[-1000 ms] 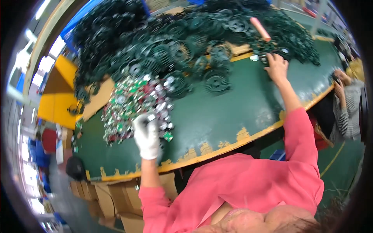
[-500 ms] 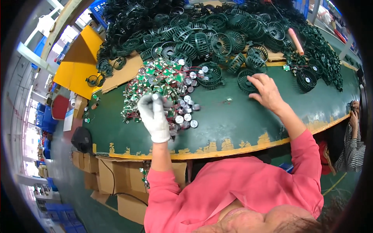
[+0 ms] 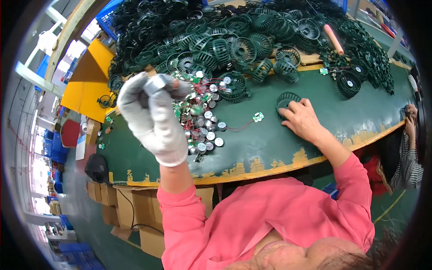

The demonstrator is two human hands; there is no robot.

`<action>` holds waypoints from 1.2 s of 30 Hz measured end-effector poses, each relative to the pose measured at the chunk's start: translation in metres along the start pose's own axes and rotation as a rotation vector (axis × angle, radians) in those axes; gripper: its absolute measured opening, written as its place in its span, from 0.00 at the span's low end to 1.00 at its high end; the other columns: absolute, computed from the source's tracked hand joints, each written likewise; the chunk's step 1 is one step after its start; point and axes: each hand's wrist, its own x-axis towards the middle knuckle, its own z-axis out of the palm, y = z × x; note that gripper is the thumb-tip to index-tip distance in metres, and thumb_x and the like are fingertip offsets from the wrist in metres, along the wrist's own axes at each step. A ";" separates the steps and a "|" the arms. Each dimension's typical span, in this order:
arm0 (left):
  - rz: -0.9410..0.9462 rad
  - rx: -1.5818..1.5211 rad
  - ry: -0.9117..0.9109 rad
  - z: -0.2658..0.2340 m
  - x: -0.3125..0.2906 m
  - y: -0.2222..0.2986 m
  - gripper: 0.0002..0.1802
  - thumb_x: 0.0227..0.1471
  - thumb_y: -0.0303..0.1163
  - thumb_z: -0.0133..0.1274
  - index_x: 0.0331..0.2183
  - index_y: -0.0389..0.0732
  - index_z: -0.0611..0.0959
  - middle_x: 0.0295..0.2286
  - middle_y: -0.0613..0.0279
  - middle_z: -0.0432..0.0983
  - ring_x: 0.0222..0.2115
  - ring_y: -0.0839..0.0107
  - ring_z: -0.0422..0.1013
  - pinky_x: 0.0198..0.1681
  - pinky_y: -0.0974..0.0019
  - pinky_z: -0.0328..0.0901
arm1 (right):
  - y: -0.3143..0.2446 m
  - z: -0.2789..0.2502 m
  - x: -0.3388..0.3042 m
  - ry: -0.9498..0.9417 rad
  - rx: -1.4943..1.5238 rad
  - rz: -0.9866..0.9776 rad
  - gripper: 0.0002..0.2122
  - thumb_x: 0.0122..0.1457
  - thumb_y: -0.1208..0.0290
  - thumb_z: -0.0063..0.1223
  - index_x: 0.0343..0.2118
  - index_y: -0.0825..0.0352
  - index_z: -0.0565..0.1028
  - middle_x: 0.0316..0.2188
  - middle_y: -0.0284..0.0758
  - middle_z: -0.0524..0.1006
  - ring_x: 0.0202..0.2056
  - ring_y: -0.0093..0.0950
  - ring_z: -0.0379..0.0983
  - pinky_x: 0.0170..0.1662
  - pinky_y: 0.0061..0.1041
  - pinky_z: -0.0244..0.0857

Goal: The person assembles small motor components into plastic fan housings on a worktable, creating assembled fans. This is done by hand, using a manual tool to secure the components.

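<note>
My left hand (image 3: 155,121), in a white glove with grey fingers, is raised above the left part of the pile of small motors and green circuit boards (image 3: 204,121). Its thumb and fingers close on a small silver motor (image 3: 155,84), partly covered by the glove. Bare and lower on the right, my right hand (image 3: 303,119) grips the near right side of a round dark green slotted housing (image 3: 288,96) on the table. Between the hands lies a loose circuit board (image 3: 258,117), its red wire running to the motor pile.
A large heap of dark green slotted housings (image 3: 243,49) fills the table's far side. A pink-handled tool (image 3: 333,39) lies at its right. Two housings (image 3: 348,83) sit near the right edge. Cardboard boxes (image 3: 139,204) stand below the table. Another person's hands (image 3: 410,119) show at far right.
My left hand has risen and moved left, away from the motor pile. My right hand has drawn a housing nearer, out of the heap's edge. The loose circuit board has shifted slightly left.
</note>
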 end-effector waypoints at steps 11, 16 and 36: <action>-0.401 0.210 -0.323 0.003 -0.067 -0.022 0.18 0.53 0.21 0.49 0.47 0.32 0.73 0.36 0.59 0.72 0.34 0.75 0.72 0.40 0.73 0.68 | -0.010 -0.041 -0.061 0.061 0.171 -0.083 0.13 0.39 0.83 0.53 0.30 0.60 0.75 0.55 0.39 0.64 0.58 0.43 0.57 0.60 0.46 0.51; -0.704 -0.026 -0.260 0.010 -0.109 -0.014 0.17 0.56 0.23 0.47 0.48 0.35 0.71 0.31 0.60 0.73 0.28 0.76 0.69 0.33 0.73 0.66 | 0.014 -0.026 -0.050 0.044 0.469 -0.063 0.12 0.38 0.85 0.53 0.28 0.62 0.77 0.58 0.44 0.60 0.60 0.47 0.54 0.59 0.41 0.55; -0.044 0.691 -0.995 0.020 -0.148 -0.027 0.25 0.37 0.28 0.60 0.43 0.42 0.78 0.32 0.61 0.77 0.29 0.62 0.73 0.31 0.63 0.68 | -0.061 -0.033 -0.024 -0.033 0.789 0.017 0.20 0.48 0.70 0.62 0.44 0.69 0.72 0.29 0.38 0.74 0.31 0.35 0.70 0.35 0.30 0.65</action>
